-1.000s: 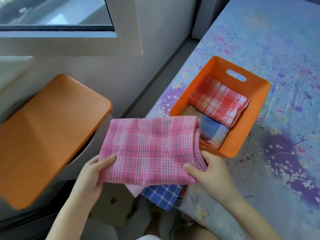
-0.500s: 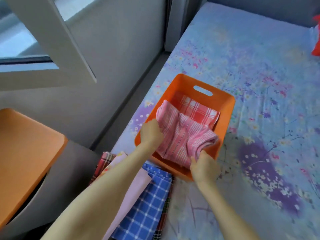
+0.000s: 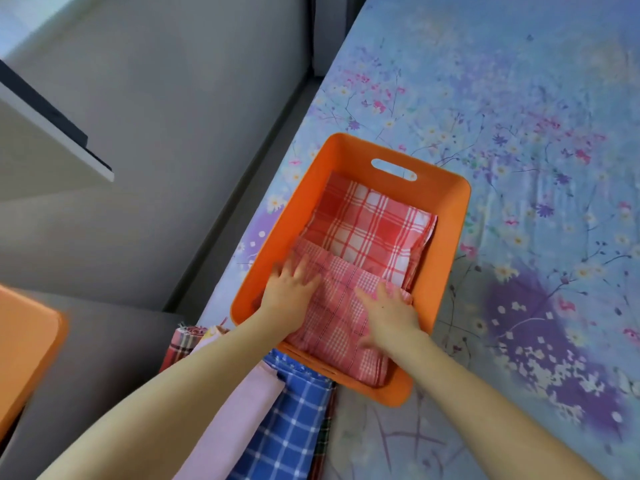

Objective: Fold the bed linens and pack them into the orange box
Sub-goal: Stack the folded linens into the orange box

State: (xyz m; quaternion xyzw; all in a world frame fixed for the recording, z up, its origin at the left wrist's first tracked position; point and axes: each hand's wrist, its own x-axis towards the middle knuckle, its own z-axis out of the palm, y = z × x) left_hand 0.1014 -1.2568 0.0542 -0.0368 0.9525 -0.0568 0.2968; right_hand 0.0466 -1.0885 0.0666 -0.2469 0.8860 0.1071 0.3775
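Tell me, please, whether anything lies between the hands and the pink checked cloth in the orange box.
Nothing visible does. The left hand and right hand both rest flat, fingers spread, directly on the pink checked cloth, which already lies inside the orange box, overlapping the red checked cloth.

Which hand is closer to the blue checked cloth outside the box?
Left. The left hand lies near the box's left wall, above the blue checked cloth; the right hand presses further right.
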